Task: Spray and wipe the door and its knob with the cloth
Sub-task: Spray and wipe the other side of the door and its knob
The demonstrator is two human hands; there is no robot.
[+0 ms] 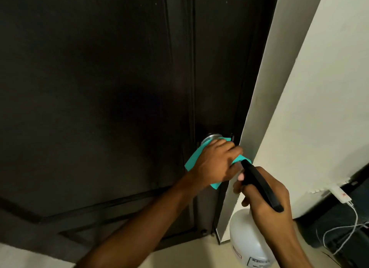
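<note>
While my left hand curls around the teal cleaning cloth and presses it over the round silver metal knob, only the knob's upper rim shows above my knuckles, at the right edge of the dark brown panelled wooden door. One corner of the cloth hangs down and left below my wrist, another pokes out towards the right under my fingers. My right hand grips the translucent white plastic spray bottle just beside and below the knob; its black trigger head runs long from lower right to upper left, the nozzle aimed at the cloth and, I think, nearly touching it. The bottle's body hangs upright beneath my fist, with a label low on its side too blurred to read. A pale door frame rises beside the door, then a cream wall. White cables trail over something dark at the lower right. My left forearm reaches up from the bottom.
</note>
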